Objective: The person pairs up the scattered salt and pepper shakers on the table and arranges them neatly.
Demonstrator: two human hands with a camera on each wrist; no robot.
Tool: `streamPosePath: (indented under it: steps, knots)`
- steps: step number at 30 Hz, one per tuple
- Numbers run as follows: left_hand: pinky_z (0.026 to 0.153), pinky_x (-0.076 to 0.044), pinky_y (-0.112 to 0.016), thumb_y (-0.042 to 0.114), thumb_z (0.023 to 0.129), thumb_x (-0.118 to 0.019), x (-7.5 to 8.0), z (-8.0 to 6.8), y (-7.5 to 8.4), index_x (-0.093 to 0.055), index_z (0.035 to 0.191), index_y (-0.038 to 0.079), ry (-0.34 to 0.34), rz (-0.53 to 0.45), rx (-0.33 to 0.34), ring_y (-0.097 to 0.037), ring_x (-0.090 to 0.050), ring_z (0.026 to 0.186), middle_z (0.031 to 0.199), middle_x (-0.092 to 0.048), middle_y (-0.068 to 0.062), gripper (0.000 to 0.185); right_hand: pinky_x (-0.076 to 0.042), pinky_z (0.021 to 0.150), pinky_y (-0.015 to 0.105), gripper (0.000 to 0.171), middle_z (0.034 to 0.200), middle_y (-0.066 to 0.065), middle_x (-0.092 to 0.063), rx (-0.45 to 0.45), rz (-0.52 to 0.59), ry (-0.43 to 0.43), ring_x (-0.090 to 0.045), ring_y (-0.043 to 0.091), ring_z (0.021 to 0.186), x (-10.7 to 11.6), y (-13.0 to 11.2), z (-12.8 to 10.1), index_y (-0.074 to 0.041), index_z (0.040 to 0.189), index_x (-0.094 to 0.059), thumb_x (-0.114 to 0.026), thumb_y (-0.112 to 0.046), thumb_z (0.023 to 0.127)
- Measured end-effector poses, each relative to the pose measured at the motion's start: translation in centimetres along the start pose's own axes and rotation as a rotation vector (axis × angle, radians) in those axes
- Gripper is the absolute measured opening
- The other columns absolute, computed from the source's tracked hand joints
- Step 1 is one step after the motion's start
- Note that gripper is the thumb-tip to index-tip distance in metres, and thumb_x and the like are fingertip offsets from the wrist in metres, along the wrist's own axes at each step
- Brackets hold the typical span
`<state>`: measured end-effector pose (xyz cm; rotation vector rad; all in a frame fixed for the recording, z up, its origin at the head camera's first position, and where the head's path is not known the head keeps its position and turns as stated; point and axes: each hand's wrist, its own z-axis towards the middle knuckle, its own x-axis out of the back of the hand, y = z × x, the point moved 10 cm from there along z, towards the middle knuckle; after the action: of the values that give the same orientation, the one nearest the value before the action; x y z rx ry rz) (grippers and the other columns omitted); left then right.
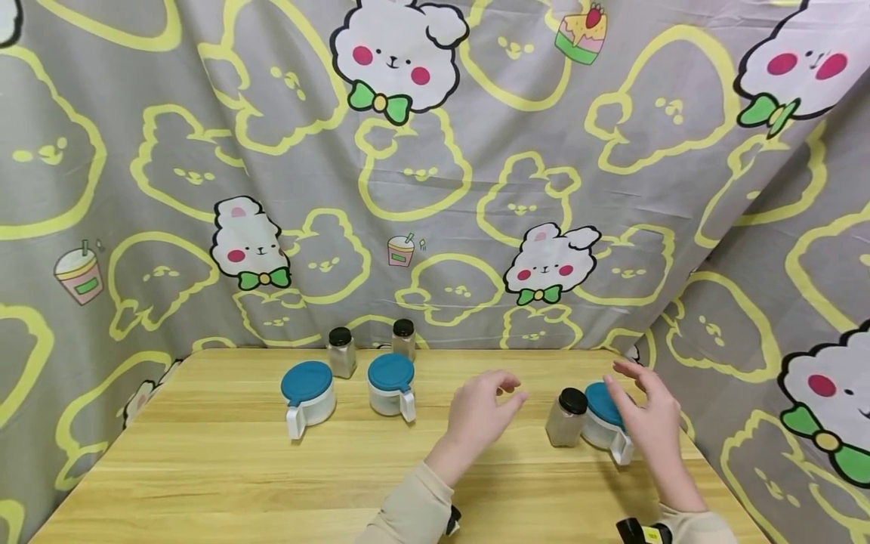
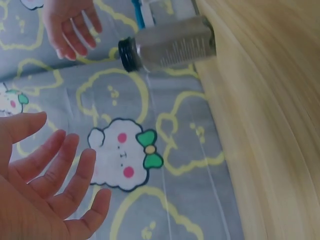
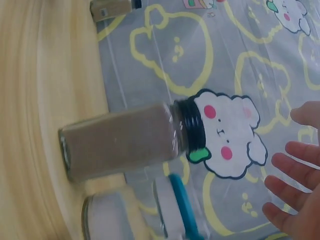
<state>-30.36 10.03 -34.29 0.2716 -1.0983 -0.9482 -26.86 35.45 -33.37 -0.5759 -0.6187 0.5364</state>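
My left hand (image 1: 491,404) hovers over the wooden table (image 1: 204,468), fingers relaxed and holding nothing; its bare palm (image 2: 47,192) fills the lower left of the left wrist view. Just to its right stands a black-capped spice jar (image 1: 567,417) (image 2: 170,47) (image 3: 125,140) of brownish powder. My right hand (image 1: 642,408) (image 3: 295,195) floats with spread fingers beside and above a white pot with a blue lid (image 1: 601,419) (image 3: 175,205), which stands next to that jar. It grips nothing. The right hand (image 2: 70,27) also shows in the left wrist view.
Two more blue-lidded white pots (image 1: 308,397) (image 1: 392,384) sit mid-table, with two small black-capped jars (image 1: 341,351) (image 1: 404,338) behind them. A grey cartoon-print cloth (image 1: 435,189) walls the back and right side. The table's right edge lies close to the right-hand pot.
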Motion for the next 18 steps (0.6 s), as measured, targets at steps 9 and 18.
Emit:
streamPosePath:
  steps: [9,18]
  knots:
    - [0.072,-0.053,-0.025,0.04,0.091,-0.067,2.0,-0.7,-1.9,-0.073,0.105,0.019,0.003,0.015,0.033,-0.015,-0.068,0.09,0.099,-0.073,0.004,0.026,-0.035,0.09,0.001,0.03,0.11,0.015,-0.07,0.041,0.046,-0.013,-0.045,-0.022,0.104,-1.4,-2.6,0.1,-0.004,0.116,-0.068,-0.073,-0.009,0.086]
    - [0.079,-0.056,-0.032,0.039,0.091,-0.068,3.6,-1.2,-3.6,-0.072,0.108,0.018,0.026,0.009,0.081,-0.018,-0.068,0.098,0.103,-0.073,0.002,0.027,-0.035,0.092,0.001,0.03,0.11,0.017,-0.071,0.098,0.109,-0.021,-0.047,-0.019,0.104,-3.2,-5.3,0.2,0.0,0.115,-0.067,-0.072,-0.006,0.086]
